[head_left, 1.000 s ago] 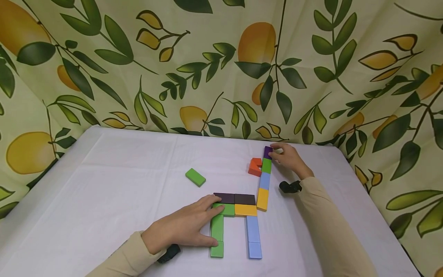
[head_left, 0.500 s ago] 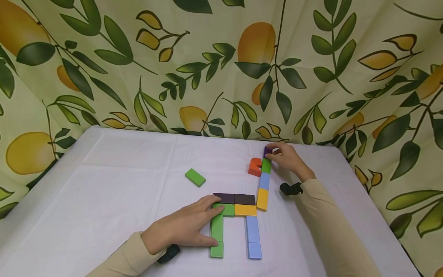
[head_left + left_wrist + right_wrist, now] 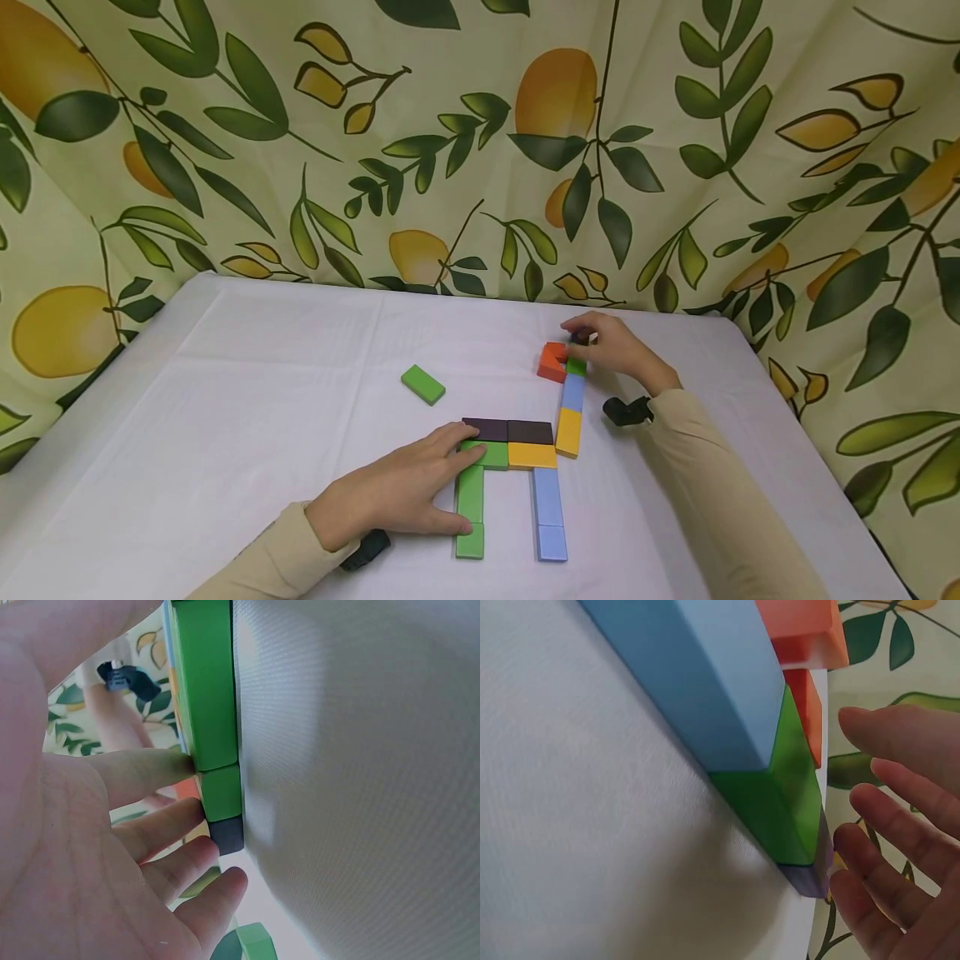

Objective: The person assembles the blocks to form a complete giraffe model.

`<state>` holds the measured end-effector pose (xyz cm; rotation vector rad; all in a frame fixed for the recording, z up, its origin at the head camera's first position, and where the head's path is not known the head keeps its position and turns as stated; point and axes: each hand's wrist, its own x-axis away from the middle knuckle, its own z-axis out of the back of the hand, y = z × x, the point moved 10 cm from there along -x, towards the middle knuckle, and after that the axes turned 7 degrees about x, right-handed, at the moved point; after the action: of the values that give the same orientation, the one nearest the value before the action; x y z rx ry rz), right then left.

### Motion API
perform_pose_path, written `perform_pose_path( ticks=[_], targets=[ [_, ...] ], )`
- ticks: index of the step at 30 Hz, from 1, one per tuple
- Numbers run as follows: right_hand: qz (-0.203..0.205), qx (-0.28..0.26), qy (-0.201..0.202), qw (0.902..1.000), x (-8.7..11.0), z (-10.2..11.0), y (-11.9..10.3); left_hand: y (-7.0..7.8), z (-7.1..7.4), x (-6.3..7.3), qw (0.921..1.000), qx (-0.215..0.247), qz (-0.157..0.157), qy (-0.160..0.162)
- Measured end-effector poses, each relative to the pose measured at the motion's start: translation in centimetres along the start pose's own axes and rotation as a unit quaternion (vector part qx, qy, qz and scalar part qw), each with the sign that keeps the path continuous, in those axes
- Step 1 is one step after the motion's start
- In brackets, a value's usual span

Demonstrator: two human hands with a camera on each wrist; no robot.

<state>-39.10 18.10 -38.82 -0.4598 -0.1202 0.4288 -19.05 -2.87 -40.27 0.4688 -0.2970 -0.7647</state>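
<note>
My left hand [image 3: 397,483] rests beside the left leg of a flat block figure, its straight fingers touching the green blocks [image 3: 470,498] and reaching a dark block [image 3: 491,429]. In the left wrist view, the fingertips lie along those green sides. At the far end of a slanted row, my right hand [image 3: 621,348] hovers with spread fingers, gripping nothing. In the right wrist view, its fingertips are close to the purple block [image 3: 808,880] and the green block [image 3: 795,780]. A light blue block [image 3: 573,392] and a yellow block [image 3: 569,432] continue the row. Red blocks [image 3: 551,365] lie left of it.
One loose green block [image 3: 423,384] lies behind the figure. Another yellow block [image 3: 532,456] and light blue blocks [image 3: 548,497] form the figure's right side. A white cloth [image 3: 262,375] covers the table, with a fruit-patterned curtain [image 3: 465,167] behind.
My right hand has moved left from the purple block's right side, over the row's far end and towards the red blocks. My left hand has stayed in place.
</note>
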Motion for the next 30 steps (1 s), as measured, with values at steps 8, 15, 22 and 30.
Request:
perform_pose_path(
  ticks=[8,15,22,30],
  targets=[
    [0.024,0.008,-0.011,0.9996,-0.1,-0.6,-1.3,-0.1,0.1,0.0,1.0000,0.003,0.003,-0.002],
    [0.030,0.029,-0.031,0.9987,-0.5,-1.2,-1.6,0.0,0.0,0.0,1.0000,0.000,0.003,-0.003],
    [0.038,0.061,-0.046,0.9964,-1.0,-1.9,-2.1,-0.1,-0.1,0.0,1.0000,0.003,0.006,-0.006],
    [0.033,0.082,-0.049,0.9949,-1.4,-2.2,-2.4,-0.1,-0.1,0.0,0.9999,0.006,0.012,-0.010]
  ],
)
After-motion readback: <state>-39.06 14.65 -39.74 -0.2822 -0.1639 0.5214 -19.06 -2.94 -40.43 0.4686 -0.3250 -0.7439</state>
